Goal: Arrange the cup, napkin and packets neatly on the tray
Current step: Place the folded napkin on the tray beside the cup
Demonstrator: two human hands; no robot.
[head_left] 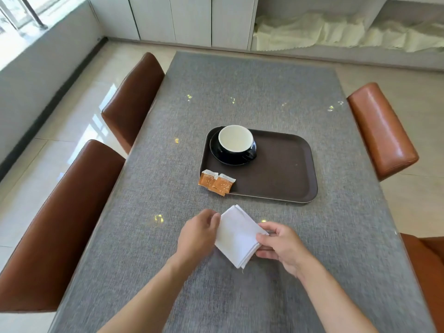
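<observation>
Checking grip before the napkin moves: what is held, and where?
The folded napkin: left hand pinches its left edge, right hand its right corner.

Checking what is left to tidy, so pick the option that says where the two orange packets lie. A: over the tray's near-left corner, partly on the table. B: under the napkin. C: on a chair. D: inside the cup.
A: the two orange packets overlap the near-left rim of the brown tray and stick out onto the grey table.
</observation>
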